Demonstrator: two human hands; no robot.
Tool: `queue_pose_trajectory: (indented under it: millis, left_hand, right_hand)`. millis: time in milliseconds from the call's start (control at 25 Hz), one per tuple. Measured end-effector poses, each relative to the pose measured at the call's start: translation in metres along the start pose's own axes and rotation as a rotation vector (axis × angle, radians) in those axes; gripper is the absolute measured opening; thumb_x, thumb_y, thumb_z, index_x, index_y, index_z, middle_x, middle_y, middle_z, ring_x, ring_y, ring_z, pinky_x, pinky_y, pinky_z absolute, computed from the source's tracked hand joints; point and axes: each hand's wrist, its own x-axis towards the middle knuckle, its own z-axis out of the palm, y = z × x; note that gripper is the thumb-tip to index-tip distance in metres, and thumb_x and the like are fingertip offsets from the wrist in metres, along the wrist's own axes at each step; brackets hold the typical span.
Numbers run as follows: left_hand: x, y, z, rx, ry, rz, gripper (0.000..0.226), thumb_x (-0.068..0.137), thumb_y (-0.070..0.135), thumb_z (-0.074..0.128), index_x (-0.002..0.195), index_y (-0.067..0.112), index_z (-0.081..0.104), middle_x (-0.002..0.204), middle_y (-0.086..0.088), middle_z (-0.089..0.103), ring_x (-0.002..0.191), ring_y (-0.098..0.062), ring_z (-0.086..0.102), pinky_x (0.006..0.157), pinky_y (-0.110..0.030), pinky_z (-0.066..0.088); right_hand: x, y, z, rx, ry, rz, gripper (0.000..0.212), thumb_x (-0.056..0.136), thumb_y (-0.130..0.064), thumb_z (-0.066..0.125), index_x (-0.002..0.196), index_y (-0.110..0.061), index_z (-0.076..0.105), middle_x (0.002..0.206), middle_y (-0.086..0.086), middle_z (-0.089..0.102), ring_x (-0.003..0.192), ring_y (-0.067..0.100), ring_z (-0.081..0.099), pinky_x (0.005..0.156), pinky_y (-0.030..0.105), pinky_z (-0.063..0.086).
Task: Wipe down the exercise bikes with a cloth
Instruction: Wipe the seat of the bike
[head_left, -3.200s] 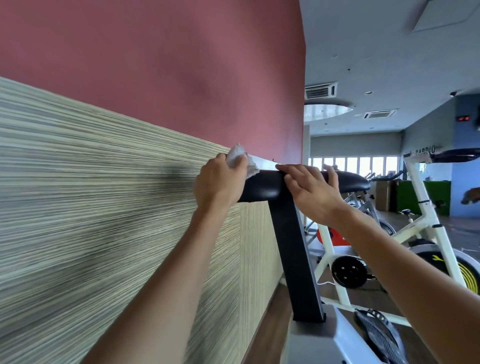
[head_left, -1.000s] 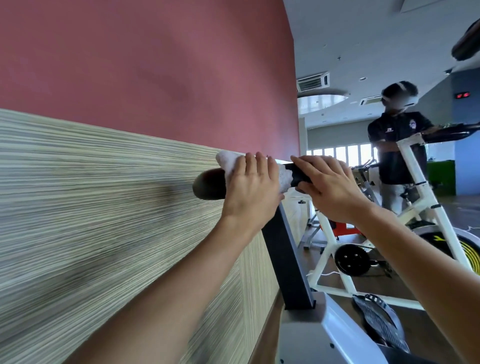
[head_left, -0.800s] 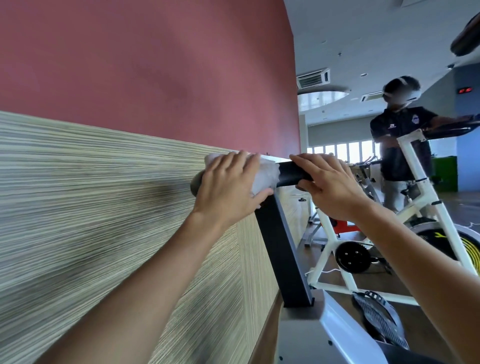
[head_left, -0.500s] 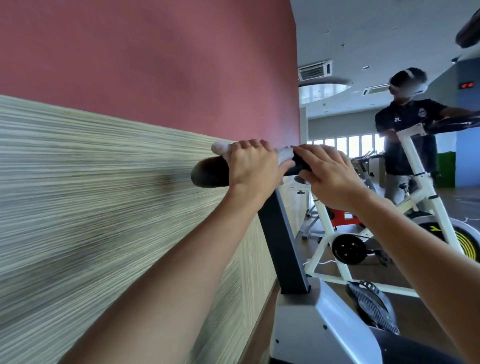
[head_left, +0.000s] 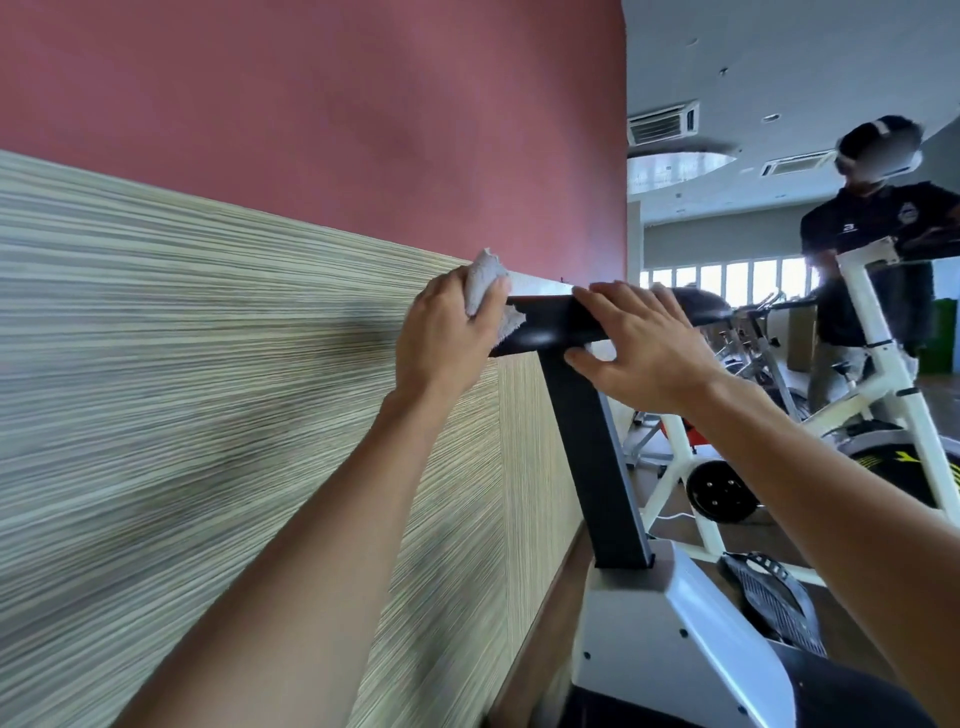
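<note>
The near exercise bike has a black handlebar (head_left: 550, 325) on a black post (head_left: 602, 467) rising from a white frame (head_left: 691, 639). My left hand (head_left: 441, 332) is closed around a white cloth (head_left: 485, 283) and covers the left end of the handlebar. My right hand (head_left: 644, 348) grips the bar just right of the post, fingers over the top and thumb underneath. The tip of the bar is hidden behind my left hand and the cloth.
A striped panel wall (head_left: 234, 415) with red wall above runs close along the left. A second white bike (head_left: 883, 405) stands to the right, with a person in a dark shirt (head_left: 878, 270) leaning on it. A black pedal (head_left: 769, 597) sits low right.
My left hand slid with the cloth to the left end of the handlebar, covering its tip. My right hand keeps its hold on the bar. The view shifted slightly.
</note>
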Motion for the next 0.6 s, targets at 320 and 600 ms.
queue_pose_trajectory:
  millis: [320,600]
  left_hand:
    - [0.033,0.017,-0.002,0.215,-0.284,-0.140,0.045,0.096,0.055,0.044,0.096,0.017,0.067,0.094,-0.003,0.066,0.090,-0.029,0.060,0.073,-0.036,0.043]
    - [-0.004,0.034,-0.016,0.166,-0.176,0.135,0.047,0.097,0.055,0.032,0.090,0.022,0.066,0.096,0.002,0.067,0.090,-0.023,0.059,0.089,-0.043,0.044]
  right_hand:
    - [0.013,-0.009,0.016,-0.028,-0.024,-0.016,0.082,0.091,-0.059,0.057,0.157,-0.024,0.024,0.154,-0.001,0.035,0.149,0.024,0.022,0.123,0.057,-0.003]
    - [0.011,-0.007,0.018,0.006,-0.061,-0.006,0.082,0.082,-0.053,0.058,0.153,-0.030,0.025,0.148,-0.007,0.036,0.144,0.020,0.024,0.123,0.051,0.001]
